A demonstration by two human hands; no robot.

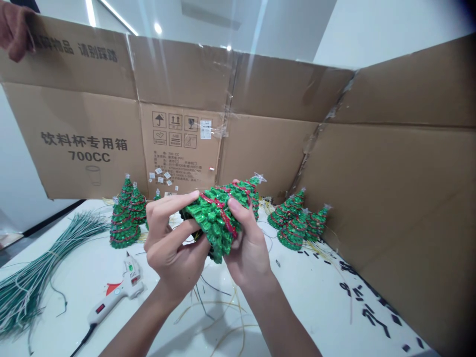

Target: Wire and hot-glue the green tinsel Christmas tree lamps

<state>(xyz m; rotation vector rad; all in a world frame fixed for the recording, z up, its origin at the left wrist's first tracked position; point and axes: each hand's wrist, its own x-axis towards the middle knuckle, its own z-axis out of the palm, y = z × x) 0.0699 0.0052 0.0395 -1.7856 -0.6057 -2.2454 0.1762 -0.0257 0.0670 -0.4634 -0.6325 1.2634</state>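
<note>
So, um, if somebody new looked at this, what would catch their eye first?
Probably the green Christmas tree with red trim, tilted in mid-view between the left hand and the right hand. Next, perhaps the big cardboard wall standing behind it, printed "700CC" on the left. Then the white glue gun lying at lower left, beside a bundle of green strands.

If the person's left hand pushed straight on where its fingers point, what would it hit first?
The green Christmas tree, which the left hand already touches near its wide end. Beyond that, probably the right hand, though depth is hard to judge.
</note>
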